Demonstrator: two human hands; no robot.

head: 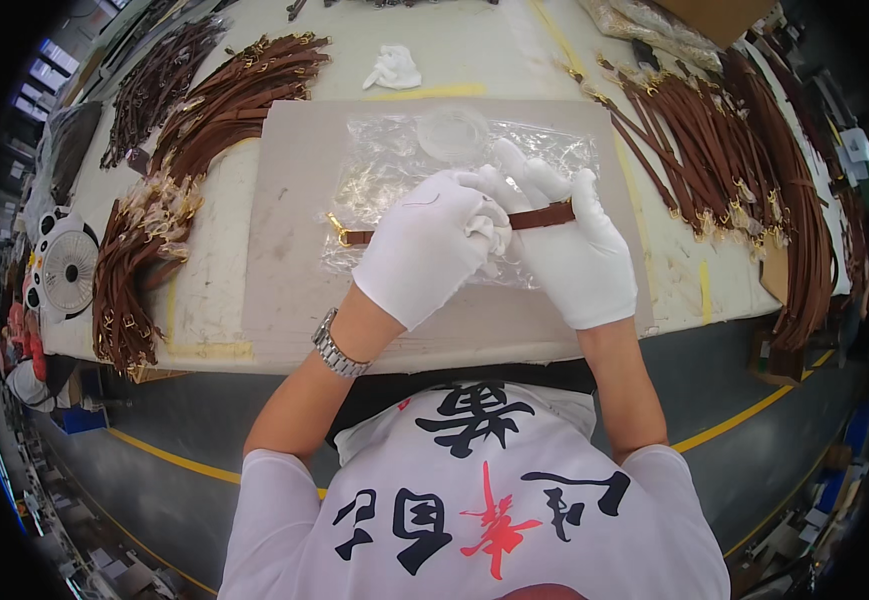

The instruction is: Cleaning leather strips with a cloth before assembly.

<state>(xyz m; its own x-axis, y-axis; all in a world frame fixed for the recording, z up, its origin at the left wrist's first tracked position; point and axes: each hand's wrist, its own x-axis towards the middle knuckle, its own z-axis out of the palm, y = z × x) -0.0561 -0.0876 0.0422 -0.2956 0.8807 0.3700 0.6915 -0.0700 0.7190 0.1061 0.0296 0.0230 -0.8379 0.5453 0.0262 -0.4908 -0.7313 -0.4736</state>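
A brown leather strap [543, 217] runs across both of my white-gloved hands, above a clear plastic bag on a grey board. My left hand [430, 244] is closed around its middle, with a bit of white cloth or glove fabric bunched at the fingertips. The strap's gold-coloured metal clasp [339, 229] sticks out on the left, over the bag. My right hand [573, 236] is turned palm up, its thumb pressing on the strap and its other fingers spread. The strap's far end is hidden at that thumb. The clear plastic bag [382, 157] lies crinkled beneath the hands.
Bundles of brown straps with gold-coloured buckles [216, 120] lie at the left, and more straps [704, 150] at the right. A crumpled white glove or cloth [393, 67] is beyond the grey board [292, 300]. A small white fan [66, 270] stands by the left edge.
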